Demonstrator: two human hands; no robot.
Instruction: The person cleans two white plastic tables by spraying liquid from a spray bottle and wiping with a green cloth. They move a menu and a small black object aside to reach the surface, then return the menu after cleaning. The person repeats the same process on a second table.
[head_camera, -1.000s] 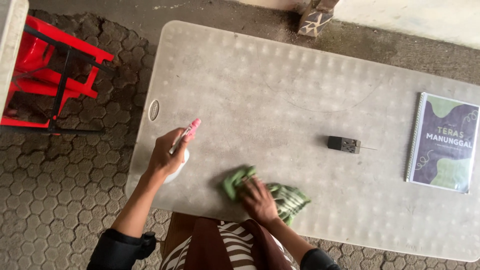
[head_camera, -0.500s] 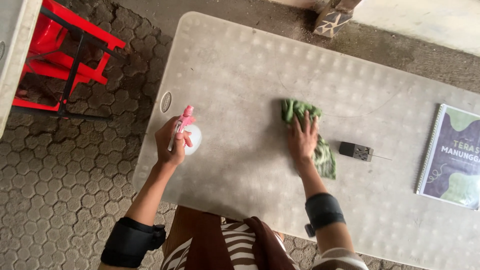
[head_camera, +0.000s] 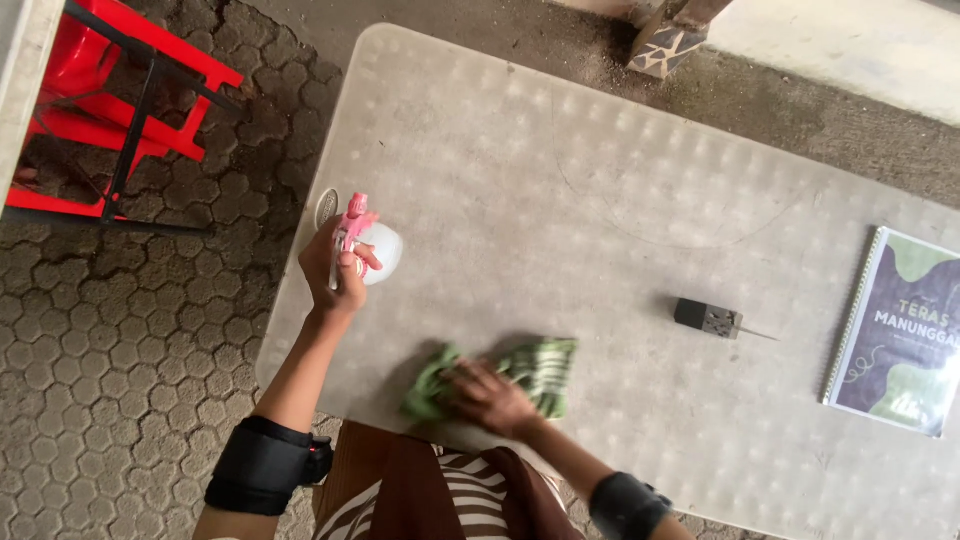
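Fingers of the left hand were wrapped around a spray bottle, a white rounded bottle with a pink trigger head, held upright just above the near left part of the table. Fingers of the right hand lay spread and flat, pressing down on a green cloth and not clenched around it.

That table was a pale grey plastic one with rounded corners and a dimpled top, and faint curved marks ran across its middle. It stood on ground of dark hexagonal paving stones, which gave way at the far side to a bare gritty strip. At the far left a red plastic chair with a dark frame stood on the paving, well apart from the table. A patterned block showed just past the far edge of the table.

The cloth was green with paler stripes, crumpled, and it lay at the near edge of the table, with bunches showing on either side of the hand. To its right, apart from it, a small dark box with a thin wire sat on the table. Farther right lay a spiral-bound notebook with a purple and green cover. Both forearms wore dark bands.
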